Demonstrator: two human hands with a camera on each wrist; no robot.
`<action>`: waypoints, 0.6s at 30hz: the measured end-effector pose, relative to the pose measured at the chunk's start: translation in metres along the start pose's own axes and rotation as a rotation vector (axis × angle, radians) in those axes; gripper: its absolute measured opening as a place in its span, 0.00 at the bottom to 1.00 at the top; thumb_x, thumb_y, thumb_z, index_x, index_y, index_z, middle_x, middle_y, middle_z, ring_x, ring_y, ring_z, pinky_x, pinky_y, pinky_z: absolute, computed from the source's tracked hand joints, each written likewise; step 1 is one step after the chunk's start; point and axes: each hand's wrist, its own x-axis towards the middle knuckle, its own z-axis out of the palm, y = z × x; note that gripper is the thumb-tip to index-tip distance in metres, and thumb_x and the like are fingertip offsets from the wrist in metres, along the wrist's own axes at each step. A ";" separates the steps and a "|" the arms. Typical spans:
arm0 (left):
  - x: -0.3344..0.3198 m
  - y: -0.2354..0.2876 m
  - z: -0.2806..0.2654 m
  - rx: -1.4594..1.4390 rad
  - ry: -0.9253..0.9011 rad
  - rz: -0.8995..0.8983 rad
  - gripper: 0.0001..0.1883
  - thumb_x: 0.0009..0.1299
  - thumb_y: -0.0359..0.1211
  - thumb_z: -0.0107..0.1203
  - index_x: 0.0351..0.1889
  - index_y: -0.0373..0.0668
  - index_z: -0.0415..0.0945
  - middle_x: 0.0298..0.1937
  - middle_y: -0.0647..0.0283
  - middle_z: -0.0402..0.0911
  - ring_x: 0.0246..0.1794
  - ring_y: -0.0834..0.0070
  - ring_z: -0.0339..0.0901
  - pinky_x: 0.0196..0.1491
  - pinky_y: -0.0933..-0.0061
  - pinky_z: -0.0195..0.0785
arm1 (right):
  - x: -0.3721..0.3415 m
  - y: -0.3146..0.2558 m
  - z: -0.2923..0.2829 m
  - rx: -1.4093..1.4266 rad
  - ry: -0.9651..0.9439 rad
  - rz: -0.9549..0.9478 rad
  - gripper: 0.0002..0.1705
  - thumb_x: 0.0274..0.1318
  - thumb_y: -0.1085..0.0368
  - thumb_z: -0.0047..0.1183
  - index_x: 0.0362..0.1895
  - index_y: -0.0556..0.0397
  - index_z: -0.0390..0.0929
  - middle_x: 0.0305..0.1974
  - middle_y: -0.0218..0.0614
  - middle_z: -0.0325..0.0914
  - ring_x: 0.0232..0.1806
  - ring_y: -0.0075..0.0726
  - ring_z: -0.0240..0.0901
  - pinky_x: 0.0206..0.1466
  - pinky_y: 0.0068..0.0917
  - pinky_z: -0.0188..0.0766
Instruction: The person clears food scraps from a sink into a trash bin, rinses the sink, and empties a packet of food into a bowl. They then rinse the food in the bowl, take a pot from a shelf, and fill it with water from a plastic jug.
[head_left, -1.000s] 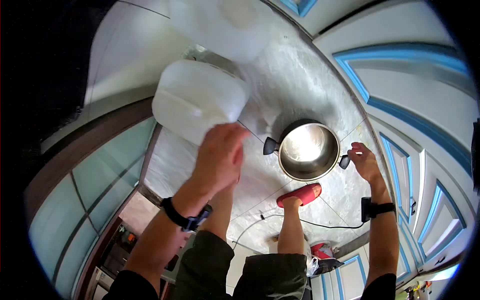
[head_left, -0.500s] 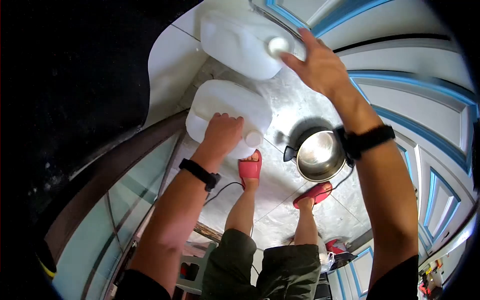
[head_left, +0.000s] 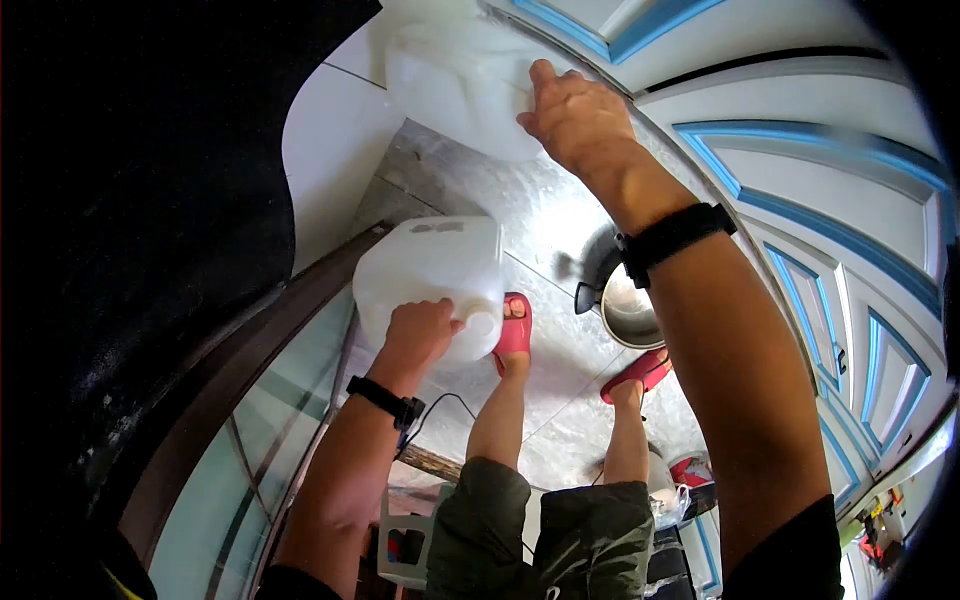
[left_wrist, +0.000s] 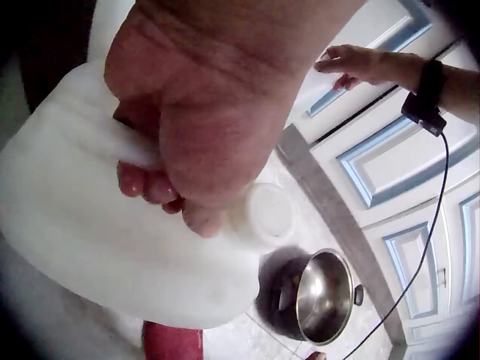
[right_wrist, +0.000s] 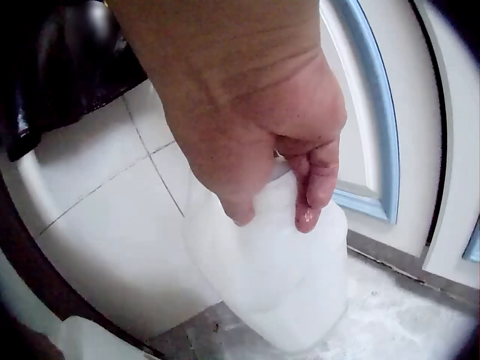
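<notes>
My left hand (head_left: 420, 330) grips the handle of the near white plastic jug (head_left: 430, 265), fingers curled under it in the left wrist view. The jug's round white cap (left_wrist: 271, 214) is beside that hand. Farther forward, my right hand (head_left: 580, 120) reaches to a second white jug (head_left: 455, 95). In the right wrist view, the thumb and fingers (right_wrist: 307, 214) pinch around the second jug's neck, its top hidden under the palm. To the right on the floor stands a steel pot (head_left: 630, 310) with black handles, partly covered by my right forearm.
Feet in red slippers (head_left: 512, 335) stand behind the near jug and pot. White cabinet doors with blue trim (head_left: 830, 170) line the right side. A dark-framed glass panel (head_left: 225, 480) runs along the left. A black cable (left_wrist: 420, 270) hangs from the right wrist.
My right hand has left the pot's handle, gone forward to the far jug and closed at its neck. My left hand has come down onto the near jug's handle, and that jug has turned.
</notes>
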 end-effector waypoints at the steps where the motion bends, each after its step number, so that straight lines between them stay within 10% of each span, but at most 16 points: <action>1: -0.006 -0.007 0.008 0.004 -0.037 -0.013 0.16 0.64 0.44 0.56 0.36 0.39 0.75 0.30 0.48 0.80 0.34 0.52 0.79 0.40 0.51 0.70 | -0.001 0.003 0.003 0.022 0.013 -0.019 0.24 0.56 0.51 0.53 0.49 0.52 0.64 0.40 0.51 0.76 0.46 0.55 0.74 0.49 0.45 0.71; 11: -0.080 -0.066 0.086 0.005 -0.287 -0.190 0.17 0.65 0.44 0.54 0.39 0.39 0.74 0.34 0.49 0.81 0.37 0.52 0.79 0.44 0.52 0.70 | -0.066 0.016 0.020 0.103 -0.025 -0.053 0.22 0.51 0.57 0.57 0.44 0.57 0.67 0.35 0.54 0.76 0.36 0.55 0.77 0.40 0.44 0.75; 18: -0.099 -0.053 0.040 0.083 -0.246 -0.095 0.17 0.63 0.39 0.55 0.46 0.39 0.73 0.48 0.49 0.76 0.49 0.53 0.74 0.52 0.54 0.66 | -0.122 0.044 0.049 0.048 -0.008 -0.287 0.15 0.54 0.61 0.51 0.42 0.55 0.65 0.39 0.62 0.72 0.29 0.55 0.78 0.29 0.42 0.76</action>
